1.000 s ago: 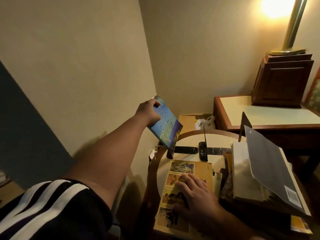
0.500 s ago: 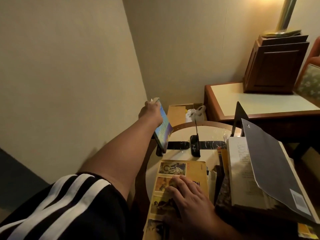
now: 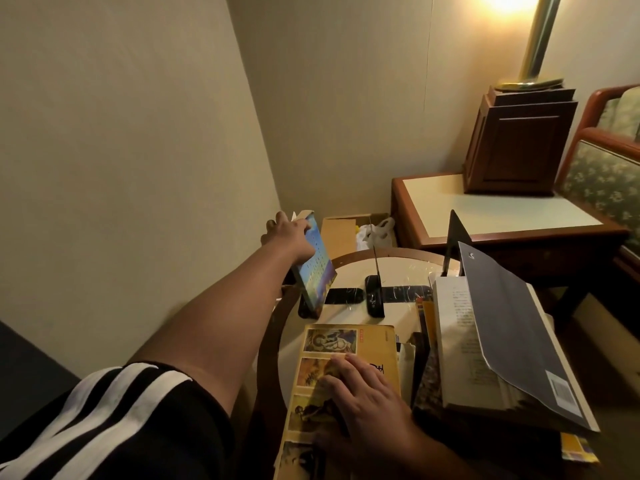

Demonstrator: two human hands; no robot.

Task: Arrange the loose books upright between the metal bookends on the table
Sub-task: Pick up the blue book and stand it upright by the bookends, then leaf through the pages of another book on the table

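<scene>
Fingers of my left hand curl over the top edge of a blue book and hold it. It leans to the right, with its lower edge down at about 10 o'clock on the round bench. My right hand lies flat on a yellow book at 6 o'clock, fingers straight and gripping nothing.

I judge the task barely begun. The blue book is the only one going upright, and it is not yet straight or let go. A thin bookend stands near the middle toward 12 o'clock, with bare bench between it and the blue book. Left to do: the yellow book under my palm and the pile of books at 3 o'clock, topped by a grey book with its cover lifting.

A dark foot shows under the blue book, but the book hides any upright plate there, so I cannot tell whether it leans on metal. A black pointed plate rises behind the pile at 1 o'clock; its base is hidden. The near end of the yellow book is cut off, and I cannot count the books in the pile.
</scene>
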